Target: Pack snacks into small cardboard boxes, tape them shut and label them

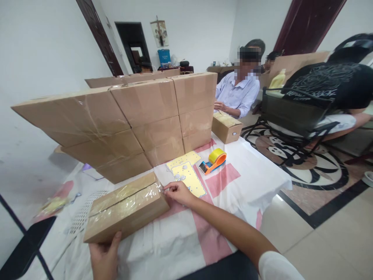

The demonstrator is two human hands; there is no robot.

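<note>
A cardboard box [128,217] lies in front of me on the cloth, with shiny clear packing tape [136,196] along its top seam. My left hand [104,254] grips the box's near left corner, thumb against the side and the other fingers hidden beneath. At the far right end, my right hand [179,192] has its thumb and index finger closed at the tape by the box's top edge. An orange tape dispenser [214,160] with a yellow roll rests beyond my right hand. Yellow patterned sheets [189,177] lie near that hand.
Stacked cardboard boxes [145,120] form a wall behind the box. Another taped box [226,127] stands at the table's far right, beside a person in a light shirt [237,93]. A person in black sits on a folding chair [294,112]. The tablecloth [256,167] hangs over the right edge.
</note>
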